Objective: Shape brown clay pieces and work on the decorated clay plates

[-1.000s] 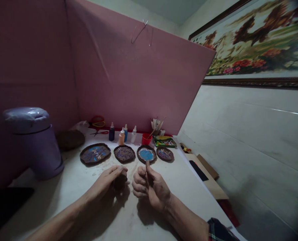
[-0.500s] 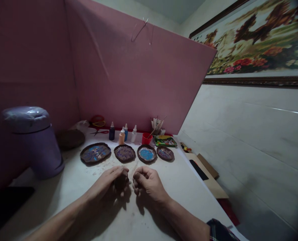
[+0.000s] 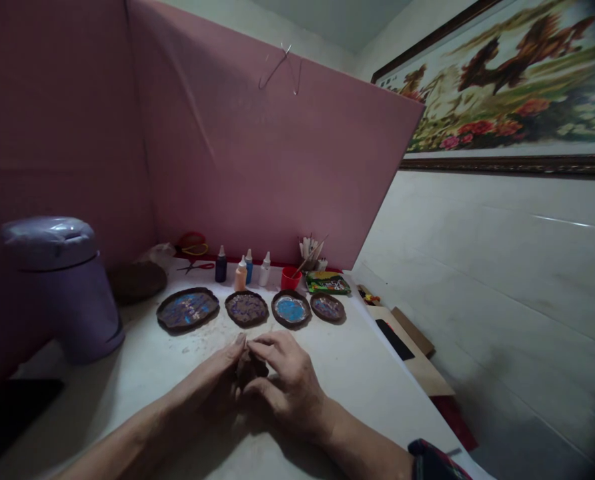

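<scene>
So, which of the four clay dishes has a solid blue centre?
The third clay dish from the left, in front of the red cup; the others show streaks or speckles over brown.

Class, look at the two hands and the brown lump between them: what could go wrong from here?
The brown lump sits between the left hand and the right hand; too hard a pinch might misshape it.

The right hand appears close to the blue-centred dish, so a forward slip could nudge that.

A brush sticks out of the red cup; a knock might tip both.
</scene>
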A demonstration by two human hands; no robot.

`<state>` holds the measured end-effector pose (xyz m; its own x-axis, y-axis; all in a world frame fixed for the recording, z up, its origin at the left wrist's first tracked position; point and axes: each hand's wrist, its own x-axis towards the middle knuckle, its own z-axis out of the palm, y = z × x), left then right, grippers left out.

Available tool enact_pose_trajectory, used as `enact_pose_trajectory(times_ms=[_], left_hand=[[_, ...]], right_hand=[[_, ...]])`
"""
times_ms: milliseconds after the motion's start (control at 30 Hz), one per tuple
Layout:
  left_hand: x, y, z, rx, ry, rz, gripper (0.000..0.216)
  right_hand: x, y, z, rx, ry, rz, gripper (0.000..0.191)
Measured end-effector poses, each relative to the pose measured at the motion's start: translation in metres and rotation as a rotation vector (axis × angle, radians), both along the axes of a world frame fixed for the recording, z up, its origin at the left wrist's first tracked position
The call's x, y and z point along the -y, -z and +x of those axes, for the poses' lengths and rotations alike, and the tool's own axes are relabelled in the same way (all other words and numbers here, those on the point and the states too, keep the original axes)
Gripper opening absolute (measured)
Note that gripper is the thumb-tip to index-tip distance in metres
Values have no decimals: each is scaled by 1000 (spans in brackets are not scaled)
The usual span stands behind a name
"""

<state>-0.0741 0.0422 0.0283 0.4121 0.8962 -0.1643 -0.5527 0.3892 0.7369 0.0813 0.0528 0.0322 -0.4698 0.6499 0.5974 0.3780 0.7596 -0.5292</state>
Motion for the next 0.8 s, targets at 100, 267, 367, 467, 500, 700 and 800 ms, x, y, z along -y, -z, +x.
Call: enact_pose_trajectory(times_ms=[100, 267, 367, 467, 500, 700, 800], left_hand=[[0, -1, 0, 44, 32, -30, 35], [4, -9, -3, 41, 89, 36, 45], [1, -9, -8, 27, 81, 13, 58], [-6, -6, -15, -39, -20, 19, 56], [-8, -6, -17, -83, -86, 38, 53], [-17, -7, -25, -268, -382, 73, 30], [-16, -10, -26, -288, -412, 38, 23]], right_hand=[[1, 1, 0, 150, -24, 25, 57], [-1, 3, 1, 126, 12, -16, 52], [-1, -1, 3, -77, 32, -29, 32], [-2, -6, 5, -328, 113, -112, 14], [-3, -7, 6, -407, 129, -175, 10], [-18, -9, 7, -770, 44, -568, 23], [-25, -9, 13, -549, 51, -510, 21]])
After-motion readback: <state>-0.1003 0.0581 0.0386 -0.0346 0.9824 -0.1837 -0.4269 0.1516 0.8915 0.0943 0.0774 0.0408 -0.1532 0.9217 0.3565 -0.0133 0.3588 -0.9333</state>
